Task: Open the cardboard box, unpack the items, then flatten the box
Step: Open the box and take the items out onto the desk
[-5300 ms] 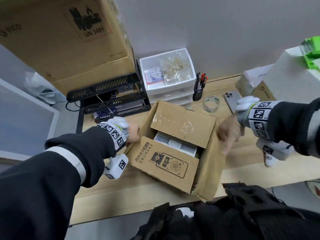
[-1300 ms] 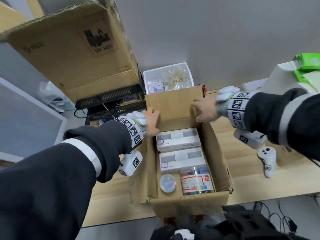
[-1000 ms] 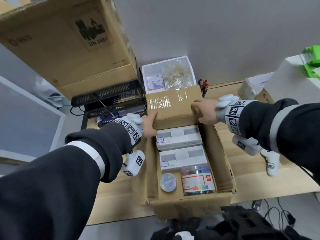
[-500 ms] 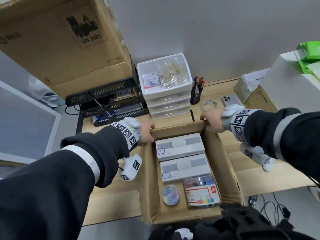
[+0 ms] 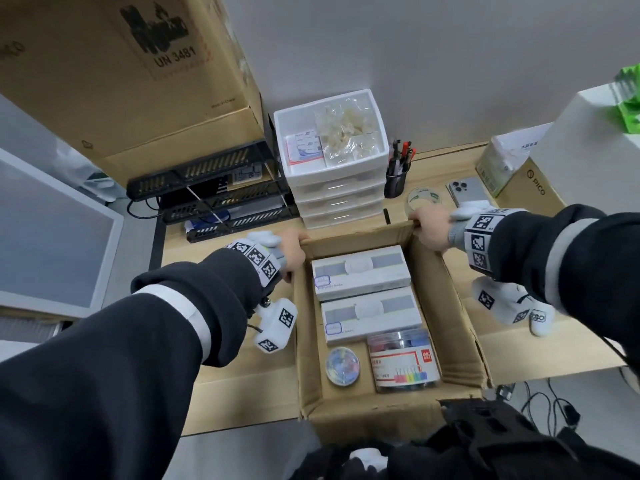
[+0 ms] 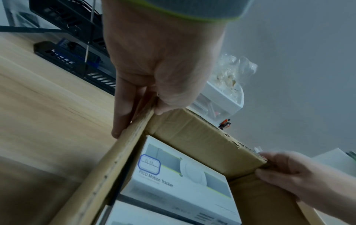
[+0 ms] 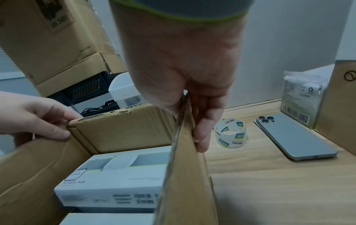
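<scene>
The open cardboard box [image 5: 308, 344] stands on the wooden desk, its flaps folded outward. Inside lie two white PICO Motion Tracker boxes [image 5: 360, 271] [image 5: 370, 315], a clear jar of coloured clips [image 5: 403, 362] and a small round container [image 5: 342, 366]. My left hand [image 5: 294, 254] pinches the rim at the far left corner; in the left wrist view, the left hand [image 6: 138, 120] has its thumb inside the wall and fingers outside. My right hand [image 5: 424, 228] pinches the far right corner, and the right wrist view shows the right hand [image 7: 187, 129] gripping the right wall [image 7: 188, 175].
Behind the box stand a white drawer unit [image 5: 332, 161], a pen cup [image 5: 394, 178] and black mesh trays [image 5: 207, 188]. A tape roll [image 5: 424, 199] and a phone [image 5: 467, 192] lie at the far right. A large carton [image 5: 121, 81] towers at the left.
The far flap, held upright by both hands a second ago, has gone down behind the box. Both hands have dropped to the far corners of the rim.
</scene>
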The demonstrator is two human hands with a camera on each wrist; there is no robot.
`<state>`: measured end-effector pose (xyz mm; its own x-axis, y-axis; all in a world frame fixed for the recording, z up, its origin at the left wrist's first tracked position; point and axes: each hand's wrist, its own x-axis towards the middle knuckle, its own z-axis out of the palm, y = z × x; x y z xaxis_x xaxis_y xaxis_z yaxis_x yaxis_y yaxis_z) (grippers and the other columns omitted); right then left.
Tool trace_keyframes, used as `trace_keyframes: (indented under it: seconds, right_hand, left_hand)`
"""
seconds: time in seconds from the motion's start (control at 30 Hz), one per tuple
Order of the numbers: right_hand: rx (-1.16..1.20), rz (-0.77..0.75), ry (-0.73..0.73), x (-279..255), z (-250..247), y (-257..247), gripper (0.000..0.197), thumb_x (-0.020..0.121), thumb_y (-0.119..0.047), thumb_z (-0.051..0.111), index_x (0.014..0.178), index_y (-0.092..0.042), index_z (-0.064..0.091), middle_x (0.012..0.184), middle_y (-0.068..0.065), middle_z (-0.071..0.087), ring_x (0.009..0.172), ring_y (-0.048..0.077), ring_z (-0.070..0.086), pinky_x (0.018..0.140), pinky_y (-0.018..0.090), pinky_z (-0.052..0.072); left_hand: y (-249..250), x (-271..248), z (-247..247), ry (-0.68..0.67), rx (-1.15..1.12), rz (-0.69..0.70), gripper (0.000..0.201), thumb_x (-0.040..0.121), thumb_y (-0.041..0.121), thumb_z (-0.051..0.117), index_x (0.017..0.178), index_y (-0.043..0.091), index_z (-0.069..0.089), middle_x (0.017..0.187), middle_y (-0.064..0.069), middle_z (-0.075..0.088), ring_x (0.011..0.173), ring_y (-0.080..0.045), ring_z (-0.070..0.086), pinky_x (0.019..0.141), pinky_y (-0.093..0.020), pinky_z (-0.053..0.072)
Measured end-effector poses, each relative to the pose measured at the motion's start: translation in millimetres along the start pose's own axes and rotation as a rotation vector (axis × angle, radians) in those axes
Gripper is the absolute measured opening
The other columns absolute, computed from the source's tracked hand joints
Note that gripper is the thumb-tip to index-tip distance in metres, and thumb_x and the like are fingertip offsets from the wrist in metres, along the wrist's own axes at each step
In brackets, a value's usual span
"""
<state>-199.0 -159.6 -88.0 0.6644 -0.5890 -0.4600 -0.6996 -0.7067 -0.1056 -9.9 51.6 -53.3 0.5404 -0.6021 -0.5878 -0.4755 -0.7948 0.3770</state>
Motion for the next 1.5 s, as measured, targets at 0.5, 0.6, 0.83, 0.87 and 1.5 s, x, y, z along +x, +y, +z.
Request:
trace_keyframes:
  seconds: [0.5,0.6,0.83,0.87,1.5]
  right_hand:
    - [0.206,0.077,0.122,49.1,-22.3,16.3,0.026,0.1,-0.018,0.047,0.12,-0.009,0.06,0.11,0.015,0.066,0.081,0.027,0.053,0.073,0.03,0.042]
    - [0.21,0.05,0.137,51.1,-24.5,17.2,0.027,0.1,-0.018,0.046,0.123,-0.011,0.06,0.115,0.014,0.066,0.085,0.028,0.053,0.075,0.03,0.041]
    - [-0.013,0.16,0.226,29.0,-45.0,-8.0,0.02,0.09,-0.024,0.054,0.106,-0.012,0.055,0.115,0.011,0.056,0.099,0.03,0.054,0.079,0.037,0.045]
    - [-0.062,0.154,0.307,25.0,-48.5,-15.5,0.024,0.085,-0.028,0.057,0.105,-0.014,0.052,0.113,0.011,0.052,0.102,0.03,0.052,0.08,0.039,0.046]
    - [-0.057,-0.363,-0.547,-30.4,63.6,-138.6,0.031,0.089,-0.033,0.062,0.116,-0.017,0.062,0.105,0.009,0.074,0.078,0.025,0.071,0.072,0.035,0.061]
  left_hand:
    - [24.9,35.6,-18.7,0.086,-0.324,-0.043,0.058,0.095,-0.015,0.029,0.124,0.024,0.061,0.099,-0.011,0.058,0.076,-0.029,0.057,0.042,-0.033,0.049]
    - [24.2,35.8,-23.1,0.036,-0.342,-0.049,0.051,0.096,-0.013,0.031,0.12,0.021,0.061,0.096,-0.011,0.061,0.071,-0.026,0.06,0.04,-0.029,0.052]
    - [26.4,18.5,-27.8,0.034,-0.156,-0.002,0.052,0.095,0.003,0.048,0.145,0.016,0.038,0.101,-0.012,0.058,0.073,-0.025,0.058,0.056,-0.035,0.057]
    - [26.3,16.2,-27.4,0.034,-0.084,-0.013,0.054,0.094,0.008,0.051,0.145,0.014,0.034,0.101,-0.015,0.06,0.074,-0.028,0.06,0.061,-0.036,0.057]
    - [-19.0,-4.4,19.1,0.048,0.065,-0.063,0.034,0.097,0.02,0.051,0.122,-0.003,0.053,0.099,-0.016,0.065,0.085,-0.034,0.068,0.069,-0.031,0.055]
